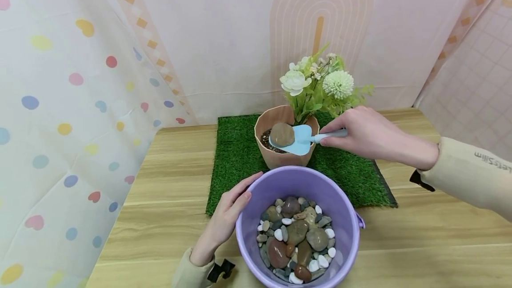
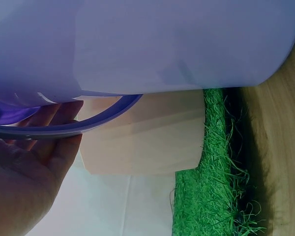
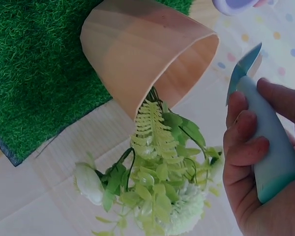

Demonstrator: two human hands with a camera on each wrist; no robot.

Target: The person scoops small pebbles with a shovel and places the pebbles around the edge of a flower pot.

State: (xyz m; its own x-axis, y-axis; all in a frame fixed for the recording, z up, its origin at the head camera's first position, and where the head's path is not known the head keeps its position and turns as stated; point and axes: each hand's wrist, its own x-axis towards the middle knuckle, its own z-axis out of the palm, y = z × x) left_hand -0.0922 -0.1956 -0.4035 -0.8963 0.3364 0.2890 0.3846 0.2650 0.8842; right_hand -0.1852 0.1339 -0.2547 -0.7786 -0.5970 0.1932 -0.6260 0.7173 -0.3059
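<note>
My right hand (image 1: pixel 360 130) grips a light blue hand trowel (image 1: pixel 302 139) by its handle (image 3: pixel 270 132), fingers curled round it. On the blade lies a round brown stone (image 1: pixel 282 134), held above the opening of a peach flowerpot (image 1: pixel 286 160). Dark soil (image 1: pixel 267 139) shows inside the pot, and white flowers (image 1: pixel 295 82) with green leaves stand in it. Near the front is a purple bucket (image 1: pixel 246 239) with stones (image 1: pixel 298 232) of several sizes inside. Straight fingers of my left hand (image 1: pixel 228 212) rest against the bucket's left rim, beside its handle strip (image 2: pixel 64 129).
The pot stands on a green turf mat (image 1: pixel 232 154), which lies on a wooden table (image 1: pixel 160 217). Behind hangs a pale curtain (image 1: pixel 224 34), with a dotted cloth (image 1: pixel 60 123) at the left. A black bow (image 1: pixel 221 270) sits at my left cuff.
</note>
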